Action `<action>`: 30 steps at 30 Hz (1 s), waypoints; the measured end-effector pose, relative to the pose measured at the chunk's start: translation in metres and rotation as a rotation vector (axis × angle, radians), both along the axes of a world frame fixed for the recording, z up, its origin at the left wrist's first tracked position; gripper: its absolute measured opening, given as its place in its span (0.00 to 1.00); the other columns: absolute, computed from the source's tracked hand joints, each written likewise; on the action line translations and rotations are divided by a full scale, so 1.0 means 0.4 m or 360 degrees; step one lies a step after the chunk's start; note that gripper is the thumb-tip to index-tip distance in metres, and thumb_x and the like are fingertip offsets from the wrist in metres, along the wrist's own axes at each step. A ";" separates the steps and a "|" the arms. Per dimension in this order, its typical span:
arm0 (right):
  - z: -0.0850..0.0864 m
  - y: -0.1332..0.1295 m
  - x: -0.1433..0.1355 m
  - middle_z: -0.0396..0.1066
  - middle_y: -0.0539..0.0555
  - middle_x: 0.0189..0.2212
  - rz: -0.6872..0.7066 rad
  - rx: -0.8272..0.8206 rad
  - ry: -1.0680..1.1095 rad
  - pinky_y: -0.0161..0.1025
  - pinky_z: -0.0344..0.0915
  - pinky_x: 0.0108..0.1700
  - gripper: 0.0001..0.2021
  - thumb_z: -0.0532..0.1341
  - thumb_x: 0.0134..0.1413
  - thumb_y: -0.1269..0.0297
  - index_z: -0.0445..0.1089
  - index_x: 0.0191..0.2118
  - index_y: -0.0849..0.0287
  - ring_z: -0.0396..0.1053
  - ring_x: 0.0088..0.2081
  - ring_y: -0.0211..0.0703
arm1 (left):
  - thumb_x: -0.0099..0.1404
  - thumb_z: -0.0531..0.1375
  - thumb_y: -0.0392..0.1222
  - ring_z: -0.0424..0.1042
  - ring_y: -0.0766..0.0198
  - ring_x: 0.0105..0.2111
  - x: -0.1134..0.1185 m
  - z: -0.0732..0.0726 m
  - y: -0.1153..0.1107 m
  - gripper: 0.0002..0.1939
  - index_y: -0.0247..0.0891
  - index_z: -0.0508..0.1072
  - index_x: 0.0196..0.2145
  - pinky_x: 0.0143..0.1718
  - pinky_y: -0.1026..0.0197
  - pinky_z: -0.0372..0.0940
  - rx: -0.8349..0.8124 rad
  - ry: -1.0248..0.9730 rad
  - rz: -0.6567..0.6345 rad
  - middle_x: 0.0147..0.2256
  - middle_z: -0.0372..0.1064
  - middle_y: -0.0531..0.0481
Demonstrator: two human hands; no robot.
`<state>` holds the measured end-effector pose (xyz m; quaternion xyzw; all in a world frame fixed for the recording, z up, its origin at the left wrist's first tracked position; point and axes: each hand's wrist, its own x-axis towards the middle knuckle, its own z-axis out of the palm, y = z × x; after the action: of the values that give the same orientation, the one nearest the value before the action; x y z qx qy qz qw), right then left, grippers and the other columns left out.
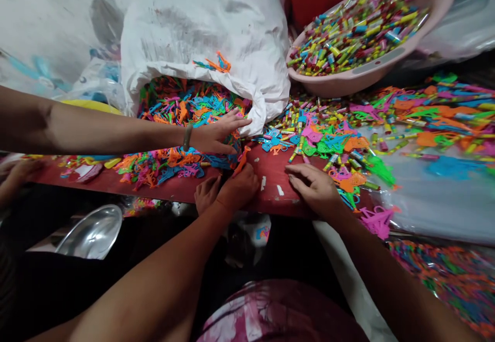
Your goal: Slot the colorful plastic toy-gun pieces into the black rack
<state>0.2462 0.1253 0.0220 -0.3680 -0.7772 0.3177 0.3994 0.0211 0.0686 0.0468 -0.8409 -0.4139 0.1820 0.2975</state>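
My left hand is closed round an orange plastic toy piece at the table's front edge. Bent fingers rest on the red tabletop where my right hand lies, with nothing seen in it and its thumb apart. Close to its right is a pile of coloured plastic pieces mixed with small striped tubes. Another person's hand, wearing a bracelet, reaches in from the left above my left hand, over the heap of plastic pieces at the white sack's mouth. A further hand sits just left of mine.
The white sack stands behind the table. A pink basin full of wrapped striped tubes is at the back right. Clear plastic bags lie on the right. A metal bowl sits low at left, near a person's hand.
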 end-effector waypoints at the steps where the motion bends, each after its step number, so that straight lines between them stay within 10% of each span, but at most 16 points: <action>1: -0.004 -0.001 -0.002 0.78 0.56 0.43 -0.0012 0.0018 0.0000 0.48 0.69 0.52 0.13 0.58 0.59 0.64 0.76 0.47 0.56 0.75 0.43 0.47 | 0.68 0.45 0.29 0.72 0.53 0.38 0.001 0.002 -0.003 0.19 0.34 0.76 0.41 0.66 0.35 0.42 0.0028 0.0010 -0.0015 0.31 0.72 0.47; 30: -0.012 -0.010 -0.002 0.76 0.57 0.44 -0.0014 0.0191 -0.0128 0.45 0.69 0.50 0.14 0.56 0.59 0.68 0.75 0.47 0.58 0.74 0.45 0.47 | 0.69 0.47 0.34 0.72 0.55 0.44 -0.006 -0.012 0.006 0.14 0.31 0.72 0.41 0.56 0.38 0.56 -0.0197 -0.0407 0.0152 0.33 0.68 0.49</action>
<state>0.2453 0.1214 0.0170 -0.3591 -0.8088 0.2537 0.3906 0.0187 0.0711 0.0421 -0.8533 -0.4759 0.1123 0.1810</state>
